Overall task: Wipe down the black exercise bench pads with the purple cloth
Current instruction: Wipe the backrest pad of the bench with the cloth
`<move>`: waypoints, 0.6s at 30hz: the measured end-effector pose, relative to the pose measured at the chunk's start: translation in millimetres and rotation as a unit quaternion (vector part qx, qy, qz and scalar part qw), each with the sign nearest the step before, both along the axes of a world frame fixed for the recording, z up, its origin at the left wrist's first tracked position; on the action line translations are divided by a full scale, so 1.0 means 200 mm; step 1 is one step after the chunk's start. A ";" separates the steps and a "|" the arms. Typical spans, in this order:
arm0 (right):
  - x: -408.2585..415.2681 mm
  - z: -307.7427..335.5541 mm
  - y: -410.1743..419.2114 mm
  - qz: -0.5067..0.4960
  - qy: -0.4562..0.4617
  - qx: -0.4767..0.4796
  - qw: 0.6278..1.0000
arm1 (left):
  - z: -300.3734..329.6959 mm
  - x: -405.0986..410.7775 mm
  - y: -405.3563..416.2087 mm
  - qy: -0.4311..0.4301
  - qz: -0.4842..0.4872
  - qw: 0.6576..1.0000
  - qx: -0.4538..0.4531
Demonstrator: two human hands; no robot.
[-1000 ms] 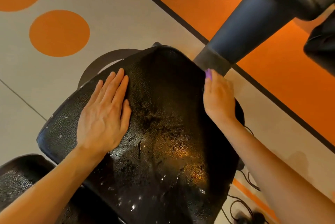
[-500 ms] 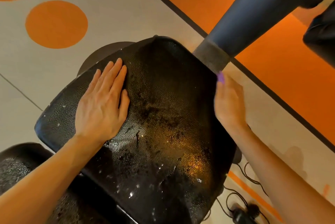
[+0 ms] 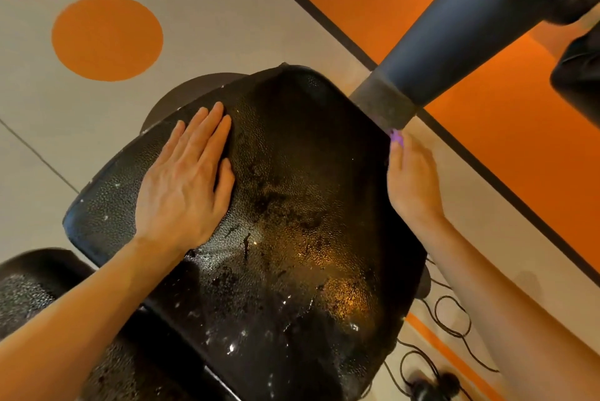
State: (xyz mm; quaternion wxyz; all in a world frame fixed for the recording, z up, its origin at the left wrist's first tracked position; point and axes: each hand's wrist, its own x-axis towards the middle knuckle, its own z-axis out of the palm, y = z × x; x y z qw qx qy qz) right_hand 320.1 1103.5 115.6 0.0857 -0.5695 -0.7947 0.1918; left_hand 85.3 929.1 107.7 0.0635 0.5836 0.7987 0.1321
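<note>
right hand (image 3: 411,180) sliding farther along bench pad (image 3: 292,206) right edge, gripping purple cloth (image 3: 396,136) | left hand (image 3: 188,183) staying flat on pad, fingers straight, grasping nothing

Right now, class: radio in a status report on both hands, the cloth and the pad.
Left hand flat on bench pad. Right hand at pad's right edge, holding purple cloth, mostly hidden. Padded arm close above.

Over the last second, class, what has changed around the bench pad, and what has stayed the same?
The right hand, with the purple cloth showing at its fingers, slid along the pad's right edge toward the far corner by the dark post. The left hand stayed pressed flat on the black pad, which stayed put.
</note>
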 end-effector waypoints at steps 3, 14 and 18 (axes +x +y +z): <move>0.04 0.01 0.01 -0.049 0.017 -0.013 0.999 | 0.01 0.00 0.00 -0.004 0.003 1.000 0.008; -0.68 -0.11 0.10 -0.042 0.039 0.077 0.995 | 0.04 0.01 -0.17 -0.024 0.104 0.994 0.015; -0.75 -0.08 -0.25 0.219 0.075 0.103 0.967 | 0.03 0.04 -0.25 -0.012 0.153 0.988 -0.017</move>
